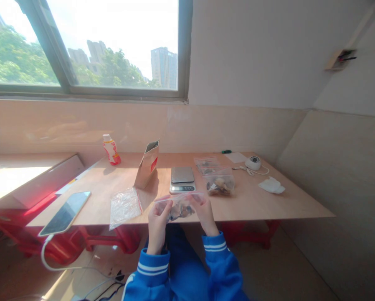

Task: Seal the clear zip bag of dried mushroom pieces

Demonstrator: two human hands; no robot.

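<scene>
Between my two hands is a clear zip bag with small dark and brownish pieces in it, held at the table's front edge. My left hand pinches its upper left corner. The upper right part of the bag is pinched by my right hand. Just beyond the bag sits a small digital scale with a bare metal plate. A filled zip bag with brown pieces lies right of the scale, and flatter zip bags lie behind it. Left of my hands is a clear plastic bag, looking flat.
A brown paper pouch stands open-topped left of the scale. Farther left are a bottle and a phone on a cable. To the right lie a white round device with a cord, a crumpled tissue and a green-handled tool.
</scene>
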